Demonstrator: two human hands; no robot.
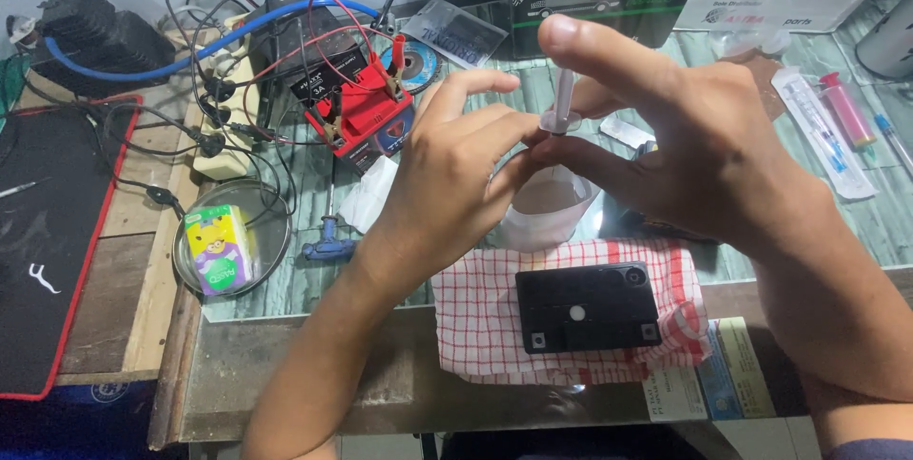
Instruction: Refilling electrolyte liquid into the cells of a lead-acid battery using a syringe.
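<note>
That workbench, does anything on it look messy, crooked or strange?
Yes. Behind the left hand, a red battery sits tilted in a tangle of loose wires. The checked cloth under the black box hangs over the table edge. Nothing looks spilled.

A small clear syringe (563,103) — slim and upright, its flange near my fingertips — sits pinched in the air above a white cup (547,208) of brownish liquid on my table.

Syringe (563,98) tip is buried behind the hands (456,184), and the cup (547,208) is half covered (contents unclear).
</note>
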